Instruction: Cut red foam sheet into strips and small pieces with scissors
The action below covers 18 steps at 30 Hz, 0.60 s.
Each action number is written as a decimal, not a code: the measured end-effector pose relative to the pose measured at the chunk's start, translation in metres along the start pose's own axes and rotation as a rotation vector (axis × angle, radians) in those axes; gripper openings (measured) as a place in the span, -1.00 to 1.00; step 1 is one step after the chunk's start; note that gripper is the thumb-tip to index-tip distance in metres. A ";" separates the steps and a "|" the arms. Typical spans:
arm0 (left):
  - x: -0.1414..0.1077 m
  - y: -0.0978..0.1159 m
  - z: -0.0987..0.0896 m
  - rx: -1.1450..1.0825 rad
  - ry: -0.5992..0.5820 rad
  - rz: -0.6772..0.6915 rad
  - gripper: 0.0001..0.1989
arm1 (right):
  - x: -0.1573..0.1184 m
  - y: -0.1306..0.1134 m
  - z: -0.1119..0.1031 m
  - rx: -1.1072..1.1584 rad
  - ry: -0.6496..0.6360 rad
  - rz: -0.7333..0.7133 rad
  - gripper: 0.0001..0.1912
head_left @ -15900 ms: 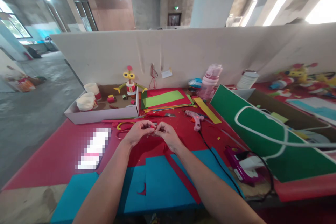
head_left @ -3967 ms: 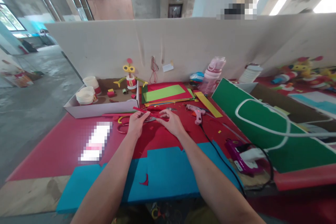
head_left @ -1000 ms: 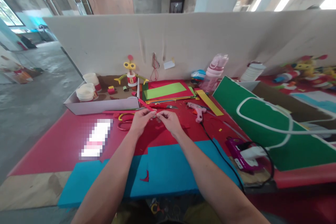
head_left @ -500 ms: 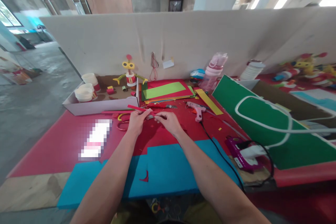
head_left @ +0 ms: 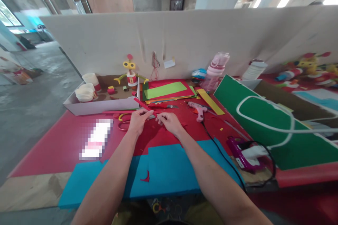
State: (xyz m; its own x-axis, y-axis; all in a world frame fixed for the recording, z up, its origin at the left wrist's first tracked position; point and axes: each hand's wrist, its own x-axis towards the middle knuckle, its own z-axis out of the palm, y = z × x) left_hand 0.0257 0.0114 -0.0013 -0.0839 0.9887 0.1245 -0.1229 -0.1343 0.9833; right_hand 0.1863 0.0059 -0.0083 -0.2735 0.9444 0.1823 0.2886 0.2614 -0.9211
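A narrow red paper strip (head_left: 141,103) runs between my two hands, its free end rising up and to the left. My left hand (head_left: 139,120) pinches it between thumb and fingers. At the strip's lower right end, my right hand (head_left: 169,122) closes its fingertips on it. Scissors with yellow and red handles (head_left: 123,125) lie beside my left hand, their blades partly hidden. Beyond my hands rests a red utility knife (head_left: 163,106). Another long red strip (head_left: 116,112) lies on the table to the left.
A pink glue gun (head_left: 198,110) and yellow strip (head_left: 211,102) lie to the right, near a purple power strip (head_left: 244,156). Coloured sheets (head_left: 166,90) are stacked behind. A box (head_left: 105,107) holds paper cups and a figure (head_left: 131,77). Blue sheets (head_left: 169,168) cover the front edge.
The free end of the red paper strip has tilted upward and shifted right. Both hands stay in nearly the same place.
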 end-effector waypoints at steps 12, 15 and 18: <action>0.019 0.007 -0.034 -0.360 0.346 0.089 -0.72 | -0.003 -0.003 -0.002 0.100 -0.027 0.086 -0.72; 0.016 0.005 -0.025 -0.366 0.252 -0.003 -0.68 | -0.001 -0.001 -0.001 0.114 0.066 0.066 -0.71; 0.008 0.004 -0.011 -0.284 0.005 -0.097 -0.67 | 0.001 0.001 0.000 0.118 0.078 0.040 -0.72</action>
State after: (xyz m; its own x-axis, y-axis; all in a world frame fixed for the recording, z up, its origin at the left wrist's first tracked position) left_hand 0.0140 0.0178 0.0024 -0.0633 0.9975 0.0302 -0.4020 -0.0532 0.9141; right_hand 0.1865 0.0067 -0.0088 -0.1907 0.9674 0.1665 0.1871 0.2024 -0.9613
